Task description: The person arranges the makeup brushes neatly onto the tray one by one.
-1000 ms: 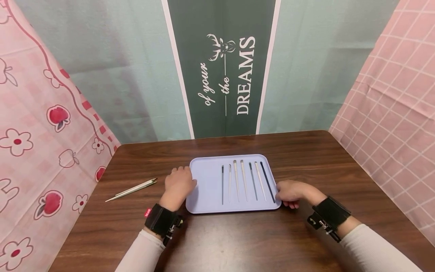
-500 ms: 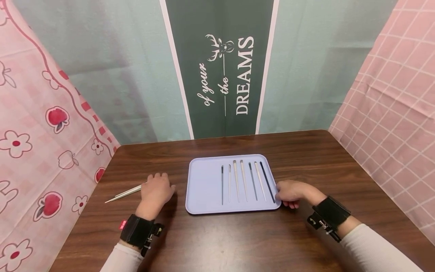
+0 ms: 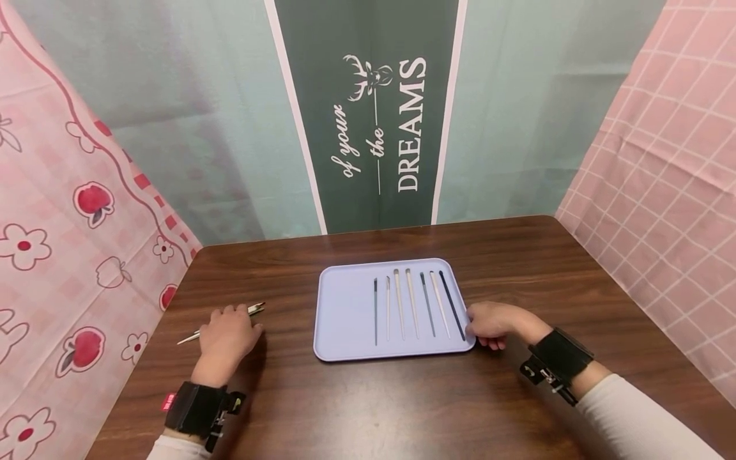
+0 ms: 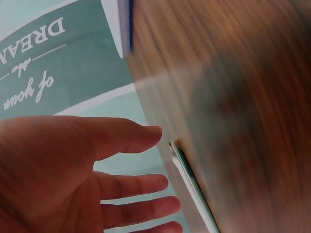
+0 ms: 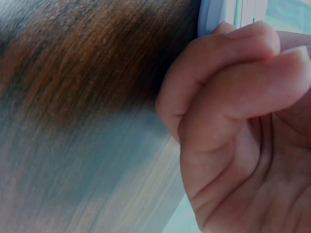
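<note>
My left hand (image 3: pixel 228 333) is over a small bunch of makeup brushes (image 3: pixel 256 309) lying on the table's left side; it covers their middle. In the left wrist view the fingers are spread and fairly straight, and these brushes (image 4: pixel 194 187), with pale and green handles, lie just beyond the fingertips. My right hand (image 3: pixel 493 322), its fingers curled, grips the right rim of a lavender tray (image 3: pixel 345 313). The right wrist view has the tray's edge (image 5: pixel 212 18) right behind the bent fingers. Several slim makeup brushes (image 3: pixel 411 303) lie side by side in the tray's right half, bristles away from me.
The brown wood table (image 3: pixel 368 402) ends at a green curtain (image 3: pixel 230 160) behind. Pink patterned cloths hang at the left (image 3: pixel 69 275) and right (image 3: pixel 661 211). Black bands with cameras are strapped round both wrists.
My left hand has left the tray's left edge and moved left over the loose brushes. The right hand has stayed at the tray's right rim, and the tray is nearly still.
</note>
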A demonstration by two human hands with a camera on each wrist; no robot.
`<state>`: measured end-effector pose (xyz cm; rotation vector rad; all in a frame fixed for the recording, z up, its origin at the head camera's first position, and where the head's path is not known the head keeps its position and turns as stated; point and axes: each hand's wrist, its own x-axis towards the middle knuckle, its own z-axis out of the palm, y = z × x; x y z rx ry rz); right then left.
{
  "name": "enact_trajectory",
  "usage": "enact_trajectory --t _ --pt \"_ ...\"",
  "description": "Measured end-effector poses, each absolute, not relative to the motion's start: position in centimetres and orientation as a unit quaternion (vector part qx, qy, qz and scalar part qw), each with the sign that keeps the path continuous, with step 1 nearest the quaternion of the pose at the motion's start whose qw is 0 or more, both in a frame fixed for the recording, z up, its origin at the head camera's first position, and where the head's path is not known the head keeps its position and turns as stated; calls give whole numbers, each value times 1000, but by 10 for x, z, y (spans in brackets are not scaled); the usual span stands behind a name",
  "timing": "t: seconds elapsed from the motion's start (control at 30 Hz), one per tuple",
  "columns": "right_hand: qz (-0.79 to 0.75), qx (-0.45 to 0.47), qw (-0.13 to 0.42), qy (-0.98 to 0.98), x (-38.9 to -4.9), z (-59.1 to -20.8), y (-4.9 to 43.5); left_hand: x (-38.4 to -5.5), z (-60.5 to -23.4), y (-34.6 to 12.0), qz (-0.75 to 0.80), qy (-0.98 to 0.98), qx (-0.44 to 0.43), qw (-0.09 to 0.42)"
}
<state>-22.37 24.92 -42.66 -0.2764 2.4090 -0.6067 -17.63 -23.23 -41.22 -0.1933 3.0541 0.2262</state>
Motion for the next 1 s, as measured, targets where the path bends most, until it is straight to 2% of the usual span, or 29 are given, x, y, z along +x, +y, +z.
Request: enact_trajectory --t 0.23,0.53,1.0 --pt "-230 -106 313 915 -225 -426 249 -173 -414 -247 73 994 -72 32" --pt "-231 -105 313 915 -224 -426 249 -172 -417 -258 76 992 -86 51" --pt "-232 -100 318 914 -222 -424 248 -174 -424 -268 72 993 -84 43"
